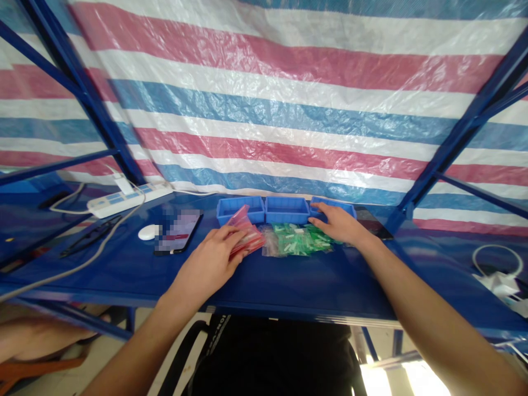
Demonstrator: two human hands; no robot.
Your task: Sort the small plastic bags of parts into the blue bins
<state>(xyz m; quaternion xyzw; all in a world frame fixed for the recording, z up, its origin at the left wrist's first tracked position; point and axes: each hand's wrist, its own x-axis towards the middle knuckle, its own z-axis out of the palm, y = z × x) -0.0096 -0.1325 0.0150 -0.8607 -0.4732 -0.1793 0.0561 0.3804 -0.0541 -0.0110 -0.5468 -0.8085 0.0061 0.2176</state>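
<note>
My left hand (214, 258) grips a stack of small red plastic bags (245, 234) near the middle of the blue table (289, 280). A pile of green plastic bags (299, 239) lies to the right of them, with a few clear bags (270, 242) between. My right hand (336, 223) rests with spread fingers on the right edge of the green pile, its fingertips touching the rightmost of three small blue bins (330, 204). The other two blue bins (284, 209) stand in a row behind the bags.
A phone (179, 231), a white round object (148, 232), a dark tool (88, 236) and a white power strip (127, 199) with cables lie at the left. A second dark phone (375, 223) lies at the right. Blue frame posts and a striped tarp stand behind. White cables sit far right.
</note>
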